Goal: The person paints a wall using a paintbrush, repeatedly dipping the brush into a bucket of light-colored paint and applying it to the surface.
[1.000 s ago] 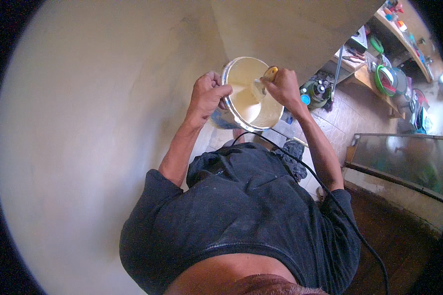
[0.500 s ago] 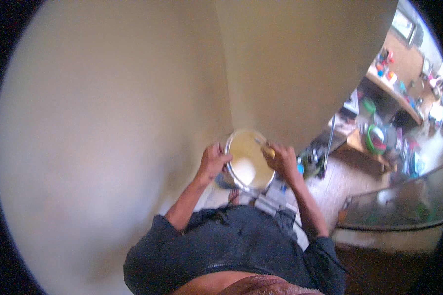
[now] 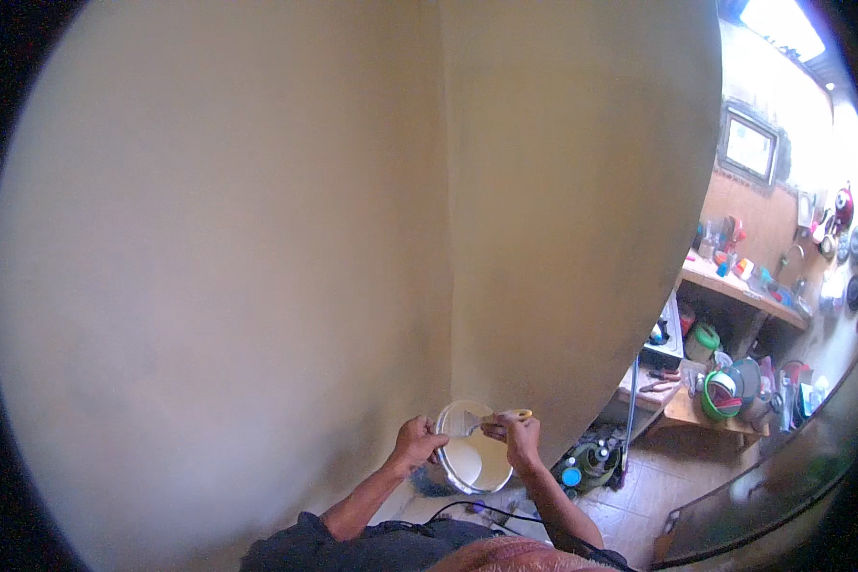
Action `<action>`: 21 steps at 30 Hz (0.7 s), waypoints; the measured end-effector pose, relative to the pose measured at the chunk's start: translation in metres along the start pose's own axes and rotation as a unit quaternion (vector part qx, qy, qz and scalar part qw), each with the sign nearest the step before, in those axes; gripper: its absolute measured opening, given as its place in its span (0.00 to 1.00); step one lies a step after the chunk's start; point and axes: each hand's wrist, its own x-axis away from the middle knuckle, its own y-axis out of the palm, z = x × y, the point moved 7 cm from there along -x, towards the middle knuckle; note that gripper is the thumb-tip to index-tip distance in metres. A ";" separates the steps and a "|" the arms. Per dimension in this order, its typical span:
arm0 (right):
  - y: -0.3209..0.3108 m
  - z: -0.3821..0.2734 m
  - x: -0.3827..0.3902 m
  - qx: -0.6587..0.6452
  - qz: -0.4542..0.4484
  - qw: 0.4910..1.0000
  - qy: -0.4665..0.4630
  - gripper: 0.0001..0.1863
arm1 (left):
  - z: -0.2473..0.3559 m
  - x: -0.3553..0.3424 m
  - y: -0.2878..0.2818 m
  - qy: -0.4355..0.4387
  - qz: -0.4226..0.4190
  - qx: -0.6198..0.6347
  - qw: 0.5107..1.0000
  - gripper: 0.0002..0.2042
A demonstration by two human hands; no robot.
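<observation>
A round, pale bucket (image 3: pixel 495 467) with white paint (image 3: pixel 464 461) in the bottom is at the lower middle, beside the corner of the beige walls. My left hand (image 3: pixel 417 444) grips its left rim, thumb over the edge. In my right hand (image 3: pixel 519 442), at the bucket's right side, is a paintbrush (image 3: pixel 516 416) with a yellowish handle. Its handle points right, and its head lies over the bucket's mouth near the far inner wall. Whether the bristles touch the wall of the bucket I cannot tell.
Beige walls (image 3: pixel 257 238) meet in a corner ahead. To the right are a dark green gas cylinder (image 3: pixel 598 461), a low wooden bench (image 3: pixel 701 414) with a green basket (image 3: pixel 720 396), and a counter (image 3: pixel 734 282). A dark curved panel (image 3: pixel 763 505) stands at lower right. A black cable (image 3: pixel 491 508) runs below the bucket.
The view has tilted up, so bucket and hands sit lower in the picture. My right hand has turned, and the brush now lies across the bucket's mouth, handle to the right.
</observation>
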 end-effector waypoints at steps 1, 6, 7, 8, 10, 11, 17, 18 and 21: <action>-0.006 -0.002 -0.003 0.063 -0.018 0.997 -0.031 0.06 | 0.000 -0.001 0.004 -0.002 -0.008 0.021 1.000 0.12; -0.017 -0.023 -0.004 0.400 -0.154 0.868 -0.249 0.07 | 0.001 0.000 0.004 0.014 -0.013 0.035 0.999 0.11; -0.020 -0.026 -0.002 0.411 -0.161 0.852 -0.282 0.07 | -0.003 0.000 0.005 0.014 -0.022 0.028 0.999 0.11; -0.020 -0.033 -0.003 0.420 -0.169 0.836 -0.309 0.08 | 0.001 0.000 0.001 0.017 -0.004 -0.024 1.000 0.11; -0.019 -0.036 0.006 0.427 -0.160 0.837 -0.303 0.09 | -0.002 -0.007 0.000 0.007 0.003 -0.087 0.996 0.11; -0.017 -0.039 0.010 0.421 -0.148 0.851 -0.278 0.10 | -0.005 -0.009 -0.001 0.000 0.000 -0.099 0.995 0.11; -0.042 -0.048 0.028 0.421 -0.003 0.847 -0.326 0.09 | 0.027 0.008 -0.005 0.002 0.027 0.031 0.999 0.08; -0.035 -0.058 0.036 0.382 0.036 0.869 -0.312 0.07 | 0.021 0.009 -0.007 -0.002 0.024 0.047 0.999 0.08; -0.031 -0.058 0.041 0.316 0.086 0.921 -0.213 0.07 | 0.012 0.005 -0.007 -0.002 0.014 0.091 0.996 0.08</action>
